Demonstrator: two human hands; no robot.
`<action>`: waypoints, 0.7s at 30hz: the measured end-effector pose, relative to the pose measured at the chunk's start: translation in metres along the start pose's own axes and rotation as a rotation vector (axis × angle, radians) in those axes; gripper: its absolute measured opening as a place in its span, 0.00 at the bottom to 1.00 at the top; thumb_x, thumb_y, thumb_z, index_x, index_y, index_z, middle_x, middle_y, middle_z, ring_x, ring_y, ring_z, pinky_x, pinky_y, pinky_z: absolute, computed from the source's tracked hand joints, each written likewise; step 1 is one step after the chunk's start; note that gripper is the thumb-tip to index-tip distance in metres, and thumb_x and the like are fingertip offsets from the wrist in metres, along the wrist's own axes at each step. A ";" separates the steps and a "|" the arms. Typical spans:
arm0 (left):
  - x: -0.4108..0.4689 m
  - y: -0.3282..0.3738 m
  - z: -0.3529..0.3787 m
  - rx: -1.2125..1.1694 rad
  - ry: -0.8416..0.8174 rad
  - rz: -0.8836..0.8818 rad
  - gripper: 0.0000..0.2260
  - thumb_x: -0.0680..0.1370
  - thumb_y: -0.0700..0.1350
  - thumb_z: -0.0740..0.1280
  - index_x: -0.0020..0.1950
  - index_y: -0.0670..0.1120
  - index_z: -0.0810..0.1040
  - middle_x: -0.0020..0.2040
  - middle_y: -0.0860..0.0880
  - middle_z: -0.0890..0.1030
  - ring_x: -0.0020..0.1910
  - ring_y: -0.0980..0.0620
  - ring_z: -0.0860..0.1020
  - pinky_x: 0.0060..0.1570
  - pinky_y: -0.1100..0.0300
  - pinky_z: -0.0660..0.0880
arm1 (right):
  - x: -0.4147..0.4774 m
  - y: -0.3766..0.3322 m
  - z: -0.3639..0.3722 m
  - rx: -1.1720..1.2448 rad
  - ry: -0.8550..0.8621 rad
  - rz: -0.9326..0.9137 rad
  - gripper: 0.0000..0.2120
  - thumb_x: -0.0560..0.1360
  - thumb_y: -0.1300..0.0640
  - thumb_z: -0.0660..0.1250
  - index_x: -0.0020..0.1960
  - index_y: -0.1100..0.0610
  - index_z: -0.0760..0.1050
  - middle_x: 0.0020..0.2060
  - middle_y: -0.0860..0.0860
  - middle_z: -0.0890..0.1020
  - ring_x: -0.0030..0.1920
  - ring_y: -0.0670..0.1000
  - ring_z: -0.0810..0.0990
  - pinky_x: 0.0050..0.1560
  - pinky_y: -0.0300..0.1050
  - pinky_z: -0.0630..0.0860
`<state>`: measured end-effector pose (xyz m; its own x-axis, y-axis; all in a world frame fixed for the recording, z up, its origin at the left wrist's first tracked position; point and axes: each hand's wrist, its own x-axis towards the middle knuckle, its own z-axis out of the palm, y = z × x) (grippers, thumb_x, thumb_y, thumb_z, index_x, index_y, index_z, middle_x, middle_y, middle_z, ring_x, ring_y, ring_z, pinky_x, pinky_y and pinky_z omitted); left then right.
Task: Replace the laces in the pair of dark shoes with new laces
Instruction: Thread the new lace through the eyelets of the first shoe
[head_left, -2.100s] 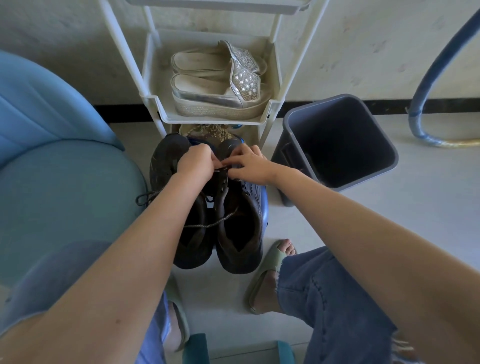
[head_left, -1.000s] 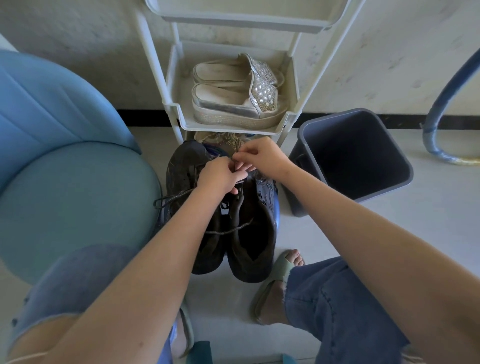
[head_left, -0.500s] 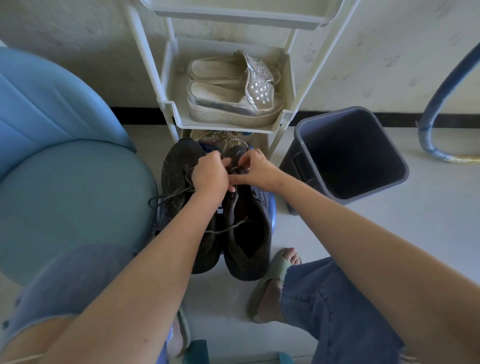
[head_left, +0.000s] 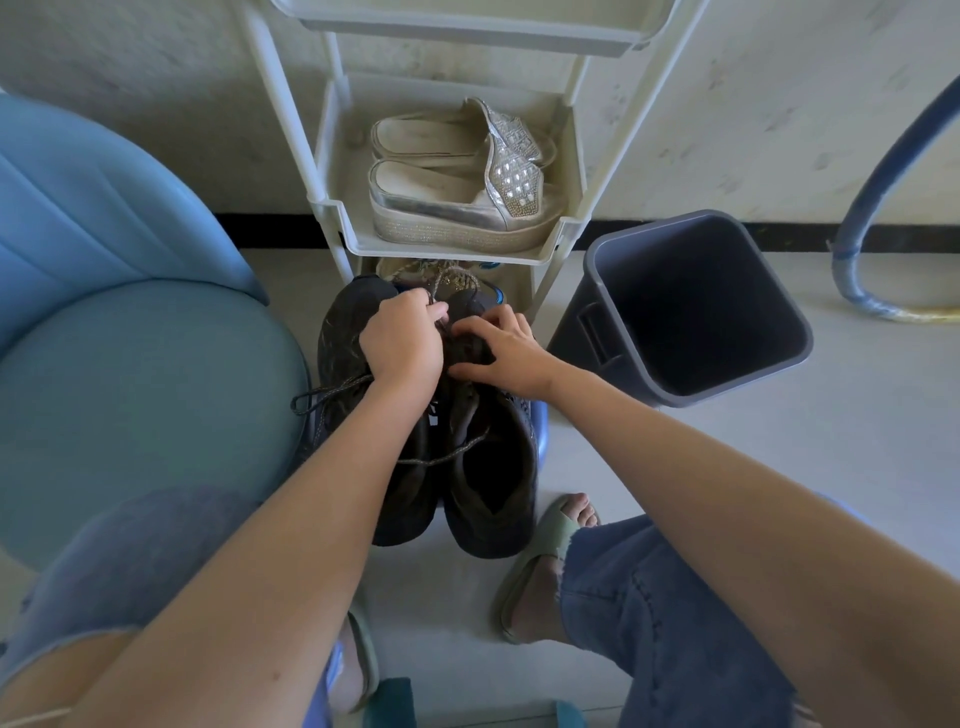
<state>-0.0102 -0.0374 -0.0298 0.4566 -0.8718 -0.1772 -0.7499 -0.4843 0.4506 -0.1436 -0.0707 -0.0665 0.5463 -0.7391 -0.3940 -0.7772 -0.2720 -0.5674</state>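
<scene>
The shoes (head_left: 488, 483) sit mid-frame on the floor. My right hand (head_left: 501, 356) has left the shared pinch and now clasps the right one; my left hand (head_left: 402, 340), fingers clenched on the old lace (head_left: 332, 389), has crept toeward, so unlacing goes on. Rack (head_left: 337, 223) crowds the toes above, bin (head_left: 779, 353) at right; pull room lies lower
</scene>
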 end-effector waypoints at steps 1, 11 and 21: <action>0.001 0.000 -0.002 -0.022 0.014 -0.019 0.12 0.81 0.48 0.60 0.45 0.42 0.78 0.42 0.42 0.78 0.42 0.41 0.76 0.36 0.55 0.63 | 0.001 0.000 0.000 -0.015 0.010 0.002 0.25 0.75 0.43 0.67 0.69 0.44 0.65 0.66 0.54 0.61 0.68 0.56 0.57 0.69 0.52 0.59; 0.008 -0.004 -0.032 -0.213 0.196 -0.089 0.13 0.81 0.47 0.58 0.48 0.46 0.82 0.47 0.45 0.81 0.48 0.42 0.77 0.42 0.55 0.68 | 0.004 0.000 0.001 0.003 -0.016 0.026 0.23 0.75 0.44 0.67 0.68 0.43 0.65 0.66 0.53 0.61 0.69 0.56 0.57 0.69 0.54 0.60; 0.009 0.004 -0.051 -0.110 -0.165 -0.052 0.21 0.80 0.55 0.61 0.63 0.39 0.72 0.54 0.41 0.81 0.55 0.40 0.78 0.57 0.49 0.74 | 0.002 -0.010 -0.012 0.064 -0.088 0.085 0.22 0.76 0.46 0.66 0.69 0.48 0.70 0.67 0.54 0.64 0.70 0.55 0.58 0.72 0.53 0.58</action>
<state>0.0153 -0.0438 0.0150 0.4020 -0.8504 -0.3395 -0.6667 -0.5259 0.5281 -0.1385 -0.0765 -0.0525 0.5071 -0.7000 -0.5028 -0.8016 -0.1687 -0.5736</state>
